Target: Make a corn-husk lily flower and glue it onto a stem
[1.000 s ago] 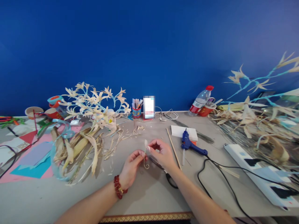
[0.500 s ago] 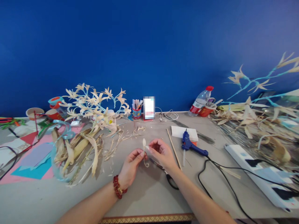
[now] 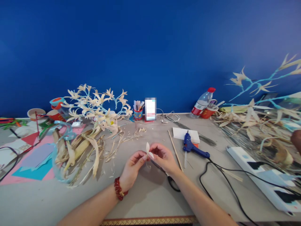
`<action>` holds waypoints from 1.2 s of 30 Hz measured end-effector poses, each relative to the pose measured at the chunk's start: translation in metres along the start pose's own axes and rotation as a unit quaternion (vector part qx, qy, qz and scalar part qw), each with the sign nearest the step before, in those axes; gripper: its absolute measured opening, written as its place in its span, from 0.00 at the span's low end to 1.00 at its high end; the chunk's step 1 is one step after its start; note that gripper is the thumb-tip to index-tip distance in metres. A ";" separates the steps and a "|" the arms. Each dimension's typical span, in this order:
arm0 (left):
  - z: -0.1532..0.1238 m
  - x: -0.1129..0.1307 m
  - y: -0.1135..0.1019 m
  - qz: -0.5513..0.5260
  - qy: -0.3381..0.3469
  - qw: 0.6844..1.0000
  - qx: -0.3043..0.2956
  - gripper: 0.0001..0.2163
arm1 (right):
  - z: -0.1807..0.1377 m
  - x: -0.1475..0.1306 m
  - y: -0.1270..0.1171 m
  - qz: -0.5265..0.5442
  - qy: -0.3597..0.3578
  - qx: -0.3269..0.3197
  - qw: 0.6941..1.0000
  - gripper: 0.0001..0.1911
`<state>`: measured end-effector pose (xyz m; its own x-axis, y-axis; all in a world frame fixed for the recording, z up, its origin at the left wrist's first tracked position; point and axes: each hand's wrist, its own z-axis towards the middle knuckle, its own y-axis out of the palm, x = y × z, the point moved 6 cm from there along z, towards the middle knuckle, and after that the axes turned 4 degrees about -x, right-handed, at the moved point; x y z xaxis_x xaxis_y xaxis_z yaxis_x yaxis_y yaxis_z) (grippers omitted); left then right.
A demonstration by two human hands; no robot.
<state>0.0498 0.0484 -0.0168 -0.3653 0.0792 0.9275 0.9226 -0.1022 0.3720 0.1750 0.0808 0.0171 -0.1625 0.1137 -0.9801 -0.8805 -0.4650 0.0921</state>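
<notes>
Over the middle of the table my two hands meet at a small pale flower piece. My left hand [image 3: 134, 168], with a red bead bracelet on its wrist, pinches the thin stem, whose curled lower end hangs below the fingers. One pale upright petal [image 3: 147, 146] rises above the fingertips. My right hand [image 3: 164, 160] pinches a second pale petal [image 3: 150, 155] against its base; the fingers partly hide the join. Scissors [image 3: 173, 184] with black handles lie beneath my right hand. A blue glue gun [image 3: 191, 146] rests to the right, its tip on a white block [image 3: 177, 132].
Finished-looking pale flowers [image 3: 94, 103] and dried husks [image 3: 80, 147] lie on the left. A wooden stick [image 3: 174, 147] is right of my hand. A white power strip [image 3: 256, 175], black cords and a bottle [image 3: 201, 103] stand farther right. A brownish rounded shape [image 3: 296, 140] shows at the right edge.
My right hand has moved slightly left and down, bringing its petal against the piece in my left hand. The brownish shape has appeared at the right edge.
</notes>
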 end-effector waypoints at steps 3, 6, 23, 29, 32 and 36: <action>0.000 0.001 0.000 0.012 0.008 1.000 -0.001 0.08 | 0.000 -0.002 0.000 -0.007 -0.004 0.001 1.000 0.12; -0.001 0.004 0.001 0.027 0.016 0.999 -0.006 0.08 | 0.001 -0.005 0.001 -0.013 -0.017 -0.004 1.000 0.11; -0.006 0.015 0.000 0.116 0.071 0.991 0.015 0.08 | 0.001 -0.004 0.000 -0.025 -0.025 0.002 0.999 0.09; -0.006 0.013 0.000 0.124 0.074 0.990 0.011 0.07 | 0.000 -0.005 0.000 -0.044 -0.026 0.005 0.999 0.10; -0.005 0.012 0.001 0.111 0.065 0.992 0.003 0.08 | 0.000 -0.005 0.001 -0.027 -0.024 -0.017 0.999 0.11; -0.005 0.010 0.002 0.099 0.053 0.994 -0.004 0.08 | 0.000 -0.005 0.001 -0.017 -0.032 -0.026 0.999 0.12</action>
<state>0.0469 0.0444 -0.0065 -0.1880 -0.0475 0.9810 0.9768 -0.1132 0.1817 0.1744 0.0799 0.0223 -0.1629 0.1854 -0.9691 -0.8616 -0.5053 0.0482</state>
